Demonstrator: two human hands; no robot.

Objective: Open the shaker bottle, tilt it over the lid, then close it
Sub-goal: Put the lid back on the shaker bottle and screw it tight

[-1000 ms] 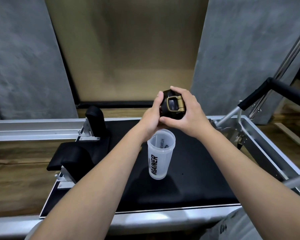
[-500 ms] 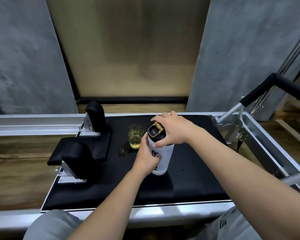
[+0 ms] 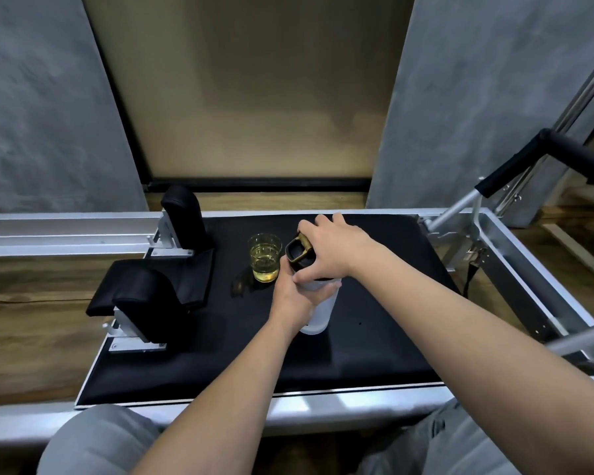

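A frosted white shaker bottle [image 3: 321, 313] stands upright on the black padded platform [image 3: 374, 337]. Its black lid with a gold flip cap [image 3: 297, 253] sits on top of the bottle. My left hand [image 3: 294, 296] is wrapped around the upper body of the bottle from the left. My right hand [image 3: 330, 250] grips the lid from above and from the right, fingers curled over it. The bottle's printed side is hidden behind my left hand.
A small glass of yellow liquid [image 3: 264, 257] stands just left of the bottle, close to my left hand. Black padded shoulder rests [image 3: 151, 303] rise at the platform's left. Metal frame rails [image 3: 528, 269] and a padded bar [image 3: 515, 166] run along the right.
A second ago both hands held the lid above the open bottle. The lid came down onto the bottle; my left hand took the bottle body, and my right hand has turned on the lid.
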